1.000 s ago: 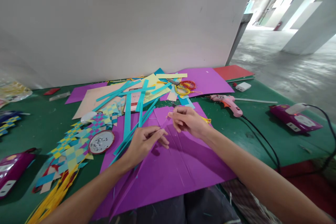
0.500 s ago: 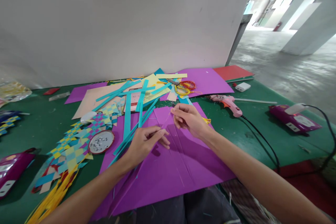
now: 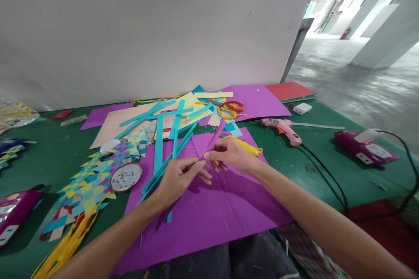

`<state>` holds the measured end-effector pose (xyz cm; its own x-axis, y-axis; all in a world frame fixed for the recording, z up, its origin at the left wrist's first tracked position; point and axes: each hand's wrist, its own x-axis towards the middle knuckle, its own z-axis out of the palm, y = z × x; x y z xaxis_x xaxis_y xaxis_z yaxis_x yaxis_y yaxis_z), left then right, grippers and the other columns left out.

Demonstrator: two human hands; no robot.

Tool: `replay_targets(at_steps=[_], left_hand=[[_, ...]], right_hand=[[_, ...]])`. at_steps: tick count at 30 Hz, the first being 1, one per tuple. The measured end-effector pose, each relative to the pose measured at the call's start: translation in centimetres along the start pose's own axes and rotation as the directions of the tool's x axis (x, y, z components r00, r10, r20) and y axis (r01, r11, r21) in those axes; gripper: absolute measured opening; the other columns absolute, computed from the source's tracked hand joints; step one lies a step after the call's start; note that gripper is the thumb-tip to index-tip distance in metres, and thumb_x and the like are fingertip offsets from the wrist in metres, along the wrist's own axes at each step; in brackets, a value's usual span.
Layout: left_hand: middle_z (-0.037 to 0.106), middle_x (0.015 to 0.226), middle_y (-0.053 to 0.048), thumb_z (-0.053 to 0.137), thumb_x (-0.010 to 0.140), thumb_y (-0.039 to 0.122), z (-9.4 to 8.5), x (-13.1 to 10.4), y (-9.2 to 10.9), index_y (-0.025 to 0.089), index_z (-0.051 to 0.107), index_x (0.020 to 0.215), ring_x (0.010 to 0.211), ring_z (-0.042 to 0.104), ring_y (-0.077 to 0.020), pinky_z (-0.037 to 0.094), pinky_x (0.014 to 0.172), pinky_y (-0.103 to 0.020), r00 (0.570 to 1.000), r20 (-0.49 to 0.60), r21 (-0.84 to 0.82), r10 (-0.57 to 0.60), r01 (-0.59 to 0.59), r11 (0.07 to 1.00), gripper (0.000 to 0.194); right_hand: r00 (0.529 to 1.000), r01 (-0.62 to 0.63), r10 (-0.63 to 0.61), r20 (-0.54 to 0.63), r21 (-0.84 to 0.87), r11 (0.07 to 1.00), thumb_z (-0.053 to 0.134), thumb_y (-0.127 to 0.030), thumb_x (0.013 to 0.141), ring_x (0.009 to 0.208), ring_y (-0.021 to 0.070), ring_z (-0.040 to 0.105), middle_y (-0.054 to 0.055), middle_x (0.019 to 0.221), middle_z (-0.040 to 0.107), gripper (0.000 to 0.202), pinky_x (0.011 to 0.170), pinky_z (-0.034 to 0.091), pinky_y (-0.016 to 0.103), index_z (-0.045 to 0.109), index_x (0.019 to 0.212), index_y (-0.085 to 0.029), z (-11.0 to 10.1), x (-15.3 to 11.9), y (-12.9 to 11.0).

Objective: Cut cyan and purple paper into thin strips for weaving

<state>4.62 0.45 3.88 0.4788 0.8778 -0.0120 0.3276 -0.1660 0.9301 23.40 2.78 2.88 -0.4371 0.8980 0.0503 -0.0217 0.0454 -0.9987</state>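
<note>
A narrow purple paper strip (image 3: 215,137) runs up and away from my fingertips, above a large purple sheet (image 3: 209,222). My left hand (image 3: 183,172) pinches the strip between thumb and forefinger. Close beside it, my right hand (image 3: 232,154) grips the strip too, fingertips almost touching the left ones. Partly covered by the right hand is a yellow-handled tool (image 3: 248,146), perhaps a cutter. Several blue paper strips (image 3: 159,146) lie across the sheet, left of my hands.
A pink glue gun (image 3: 284,130) with a cord lies at right, near a purple power box (image 3: 366,148). Scissors (image 3: 225,105) rest on papers at the back. Woven paper pieces (image 3: 91,183) and a round dish of small beads (image 3: 126,177) are at left. A white board (image 3: 157,39) stands behind.
My right hand has come down and left, close to the left hand. The strip now sticks out beyond the right hand, and its long lower-left tail no longer shows.
</note>
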Motion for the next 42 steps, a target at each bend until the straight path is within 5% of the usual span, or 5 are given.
replay_targets(at_steps=[9, 17, 42], left_hand=[[0.075, 0.078, -0.009, 0.049, 0.091, 0.033, 0.3, 0.2, -0.5, 0.012, 0.067, 0.083, 0.067, 0.072, -0.0190, 0.055, 0.061, -0.026, 0.998, 0.045, -0.091, -0.045, 0.049, 0.995, 0.028], [0.074, 0.075, -0.007, 0.049, 0.092, 0.031, 0.3, 0.0, -0.4, 0.012, 0.068, 0.080, 0.068, 0.072, -0.0184, 0.055, 0.068, -0.027, 1.000, 0.018, -0.035, -0.003, 0.004, 0.999, 0.029], [0.075, 0.079, -0.006, 0.054, 0.089, 0.032, 0.7, 0.2, -0.2, 0.013, 0.068, 0.081, 0.073, 0.073, -0.0187, 0.054, 0.069, -0.025, 1.000, 0.018, -0.041, -0.021, 0.022, 0.999, 0.025]], right_hand=[[0.992, 0.055, -0.045, -0.114, 0.088, 0.995, 0.064, -0.033, 0.078, 0.040, 0.0066, 0.047, -0.002, 0.048, 0.057, 0.029, 0.041, 0.033, 0.020, 0.050, 0.059, -0.017, -1.6, 0.4, 0.0], [0.999, -0.038, 0.040, 0.030, -0.076, 0.996, 0.064, -0.037, 0.078, 0.039, 0.0068, 0.047, -0.001, 0.052, 0.059, 0.027, 0.037, 0.034, 0.020, 0.057, 0.064, -0.015, -0.5, 0.1, -0.1], [0.998, 0.037, -0.045, -0.040, -0.170, 0.985, 0.061, -0.031, 0.081, 0.040, 0.0059, 0.044, 0.003, 0.056, 0.063, 0.025, 0.039, 0.031, 0.020, 0.057, 0.064, -0.013, -1.8, 0.4, -0.3]])
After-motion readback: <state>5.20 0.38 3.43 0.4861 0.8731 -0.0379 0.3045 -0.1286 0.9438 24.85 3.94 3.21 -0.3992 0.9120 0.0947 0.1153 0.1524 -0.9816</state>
